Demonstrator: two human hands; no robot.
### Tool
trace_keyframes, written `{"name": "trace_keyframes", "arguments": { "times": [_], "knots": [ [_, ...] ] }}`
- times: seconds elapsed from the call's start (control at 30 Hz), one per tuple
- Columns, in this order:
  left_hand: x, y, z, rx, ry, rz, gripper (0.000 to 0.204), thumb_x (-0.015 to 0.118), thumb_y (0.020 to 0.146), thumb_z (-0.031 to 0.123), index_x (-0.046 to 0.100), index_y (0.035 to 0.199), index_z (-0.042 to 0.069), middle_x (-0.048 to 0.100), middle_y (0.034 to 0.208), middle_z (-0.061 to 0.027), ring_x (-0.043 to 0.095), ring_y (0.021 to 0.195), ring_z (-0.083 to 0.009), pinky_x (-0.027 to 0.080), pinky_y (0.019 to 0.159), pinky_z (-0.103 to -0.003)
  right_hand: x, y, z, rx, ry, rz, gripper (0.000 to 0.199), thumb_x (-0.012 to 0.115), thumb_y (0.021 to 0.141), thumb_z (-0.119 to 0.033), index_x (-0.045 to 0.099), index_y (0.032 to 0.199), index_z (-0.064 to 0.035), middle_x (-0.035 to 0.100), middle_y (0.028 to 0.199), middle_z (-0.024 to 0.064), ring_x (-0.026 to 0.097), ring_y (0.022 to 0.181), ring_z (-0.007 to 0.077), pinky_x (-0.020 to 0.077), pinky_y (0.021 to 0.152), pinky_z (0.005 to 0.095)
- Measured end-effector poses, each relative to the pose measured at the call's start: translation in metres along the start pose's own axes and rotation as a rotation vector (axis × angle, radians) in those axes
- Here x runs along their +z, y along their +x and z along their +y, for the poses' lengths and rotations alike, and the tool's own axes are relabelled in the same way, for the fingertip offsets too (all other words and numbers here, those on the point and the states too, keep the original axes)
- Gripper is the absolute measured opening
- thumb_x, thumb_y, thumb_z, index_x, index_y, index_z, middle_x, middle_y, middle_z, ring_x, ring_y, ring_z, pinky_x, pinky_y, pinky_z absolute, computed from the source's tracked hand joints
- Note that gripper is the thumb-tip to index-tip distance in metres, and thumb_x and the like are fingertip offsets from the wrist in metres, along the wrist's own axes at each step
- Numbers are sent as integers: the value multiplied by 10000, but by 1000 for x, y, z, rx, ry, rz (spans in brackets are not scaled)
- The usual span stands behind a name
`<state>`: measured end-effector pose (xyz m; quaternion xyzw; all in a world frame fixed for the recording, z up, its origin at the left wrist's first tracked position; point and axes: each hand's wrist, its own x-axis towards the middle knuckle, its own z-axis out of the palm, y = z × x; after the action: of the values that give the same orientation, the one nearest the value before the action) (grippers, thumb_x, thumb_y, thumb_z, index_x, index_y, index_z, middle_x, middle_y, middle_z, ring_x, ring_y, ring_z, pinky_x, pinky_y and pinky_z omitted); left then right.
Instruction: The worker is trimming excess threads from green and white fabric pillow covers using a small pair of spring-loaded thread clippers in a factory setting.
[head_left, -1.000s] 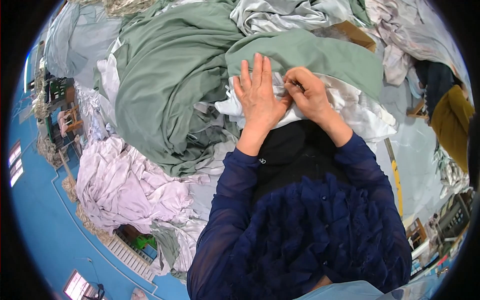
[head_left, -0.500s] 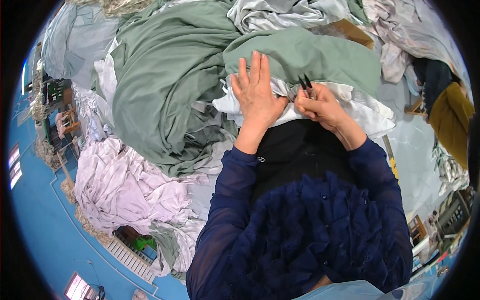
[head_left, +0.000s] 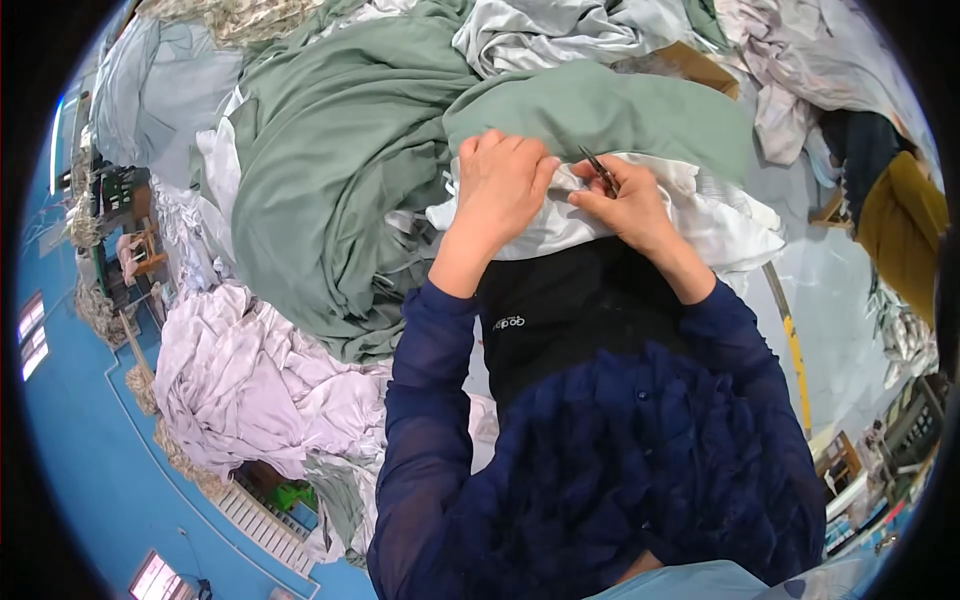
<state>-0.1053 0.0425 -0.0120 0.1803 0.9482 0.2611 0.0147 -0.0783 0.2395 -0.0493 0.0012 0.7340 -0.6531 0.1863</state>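
Observation:
A wide sage-green cloth [head_left: 610, 105] lies across the work surface, with a white fabric edge [head_left: 690, 205] along its near side. My left hand [head_left: 497, 185] is closed over the border where green meets white, fingers curled into the cloth; the fingertips are hidden beneath it. In my right hand [head_left: 635, 205] is a pair of small thread snips [head_left: 598, 165], dark blades pointing up and left. That hand rests just right of the left one, over the white edge. Its thumb and index finger reach toward the white fabric; whether they pinch it I cannot tell.
A bunched green heap [head_left: 330, 170] spreads left, above a pale pink pile [head_left: 265, 370]. Crumpled whitish cloth [head_left: 570, 35] lies at the far side beside a brown cardboard piece [head_left: 700, 68]. Mustard fabric [head_left: 905, 235] hangs at right, and a yellow-marked strip [head_left: 793, 350] edges the surface.
My left hand has gone from spread flat on the cloth to curled, shifting slightly left. My right hand has moved a little left, and the snips now tilt more to the left.

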Motion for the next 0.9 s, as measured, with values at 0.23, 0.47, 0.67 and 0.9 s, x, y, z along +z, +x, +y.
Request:
{"name": "trace_keyframes", "arguments": {
  "times": [0.23, 0.47, 0.67, 0.9],
  "knots": [
    [-15, 9, 5, -347, -564, -411, 236, 736, 758, 196, 689, 886, 2, 661, 737, -108, 624, 724, -242, 473, 701, -376, -6, -4, 6, -95, 13, -58, 277, 757, 772, -65, 662, 1019, 19, 502, 701, -46, 449, 650, 36, 395, 591, 218],
    [-10, -18, 13, -325, -435, -301, 248, 730, 749, 170, 669, 866, -40, 661, 742, -127, 603, 629, -227, 467, 604, -358, -9, -18, 13, -153, 110, -75, 231, 738, 783, -27, 658, 999, -10, 520, 773, -48, 456, 699, 40, 373, 618, 209],
    [-4, -29, 17, -254, -540, -181, 176, 706, 818, 122, 665, 822, -49, 572, 658, 6, 484, 605, -71, 373, 538, -270, -2, -27, 4, -263, -14, -53, 243, 772, 762, -43, 653, 970, -3, 563, 838, -18, 488, 717, 59, 406, 627, 217],
    [10, -36, 20, -546, -1004, -229, 153, 693, 874, 124, 667, 762, 22, 516, 649, 96, 372, 567, 1, 261, 495, -208, 9, -35, 0, -264, -65, 57, 239, 791, 752, -67, 661, 939, 7, 573, 792, 14, 498, 676, 72, 415, 602, 236]
  ]
}}
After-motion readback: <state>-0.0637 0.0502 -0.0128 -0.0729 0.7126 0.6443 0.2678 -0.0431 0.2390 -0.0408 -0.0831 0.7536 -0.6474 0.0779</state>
